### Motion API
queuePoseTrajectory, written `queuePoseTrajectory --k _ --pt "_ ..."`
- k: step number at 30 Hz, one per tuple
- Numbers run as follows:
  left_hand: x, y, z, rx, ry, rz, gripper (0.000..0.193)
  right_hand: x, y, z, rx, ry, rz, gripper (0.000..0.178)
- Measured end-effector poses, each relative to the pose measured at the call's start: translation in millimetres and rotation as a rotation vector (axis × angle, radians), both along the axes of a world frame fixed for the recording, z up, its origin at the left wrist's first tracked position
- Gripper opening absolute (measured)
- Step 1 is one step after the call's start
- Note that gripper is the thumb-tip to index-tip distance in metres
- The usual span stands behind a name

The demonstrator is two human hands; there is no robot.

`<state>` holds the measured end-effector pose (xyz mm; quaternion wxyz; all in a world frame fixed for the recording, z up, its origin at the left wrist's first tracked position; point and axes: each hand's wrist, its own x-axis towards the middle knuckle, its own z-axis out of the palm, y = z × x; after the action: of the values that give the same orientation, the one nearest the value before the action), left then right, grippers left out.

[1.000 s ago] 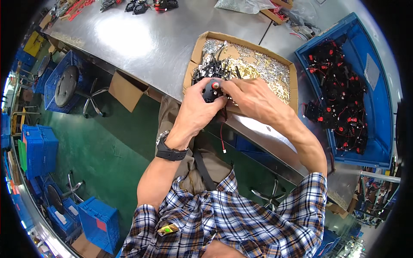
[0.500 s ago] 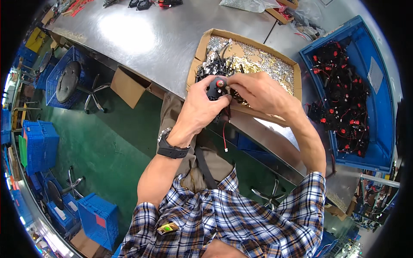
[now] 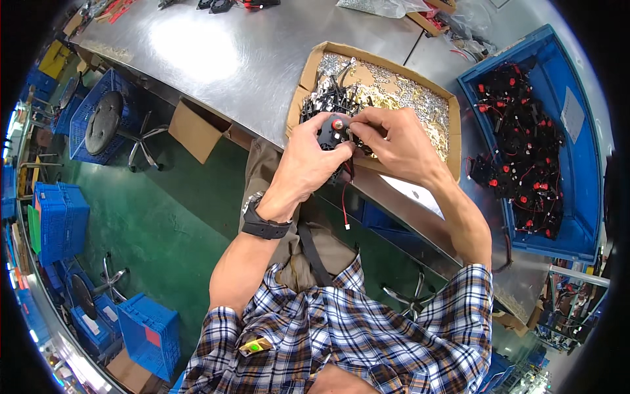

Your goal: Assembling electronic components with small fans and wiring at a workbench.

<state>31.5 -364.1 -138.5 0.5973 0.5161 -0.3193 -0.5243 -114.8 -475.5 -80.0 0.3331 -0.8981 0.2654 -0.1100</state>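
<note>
My left hand (image 3: 307,156) is closed round a black plastic part (image 3: 327,136) that carries a red round terminal (image 3: 338,124). A thin red wire (image 3: 344,203) with a small white connector hangs below it. The fingertips of my right hand (image 3: 400,141) pinch together at the part's right side, beside the terminal. What they pinch is too small and too covered to name. Under both hands lies a shallow cardboard tray (image 3: 457,125) of small silvery and brass-coloured metal pieces, with a heap of black cable pieces (image 3: 328,95) at its left.
A blue crate (image 3: 586,197) on the right holds many black parts with red terminals. The tray sits at the edge of a metal table (image 3: 262,72). On the left are blue crates (image 3: 62,220), a stool (image 3: 105,125) and an open cardboard box (image 3: 195,133) below the table.
My right hand has shifted slightly, with its fingertips still at the part's right side. The part has turned or moved a little in my left hand, and the hanging wire has swung slightly right.
</note>
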Motion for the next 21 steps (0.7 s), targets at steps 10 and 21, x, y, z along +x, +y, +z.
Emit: queuePoseTrajectory --k 10,21 --pt "2.1 -3.0 -15.2 -0.038 -0.131 0.048 0.033 5.8 4.1 -4.9 -0.014 -0.037 -0.037 0.016" --pt "1.5 -1.9 -12.6 -0.037 -0.192 0.069 0.035 2.1 13.7 -18.3 -0.445 0.084 0.066 0.015"
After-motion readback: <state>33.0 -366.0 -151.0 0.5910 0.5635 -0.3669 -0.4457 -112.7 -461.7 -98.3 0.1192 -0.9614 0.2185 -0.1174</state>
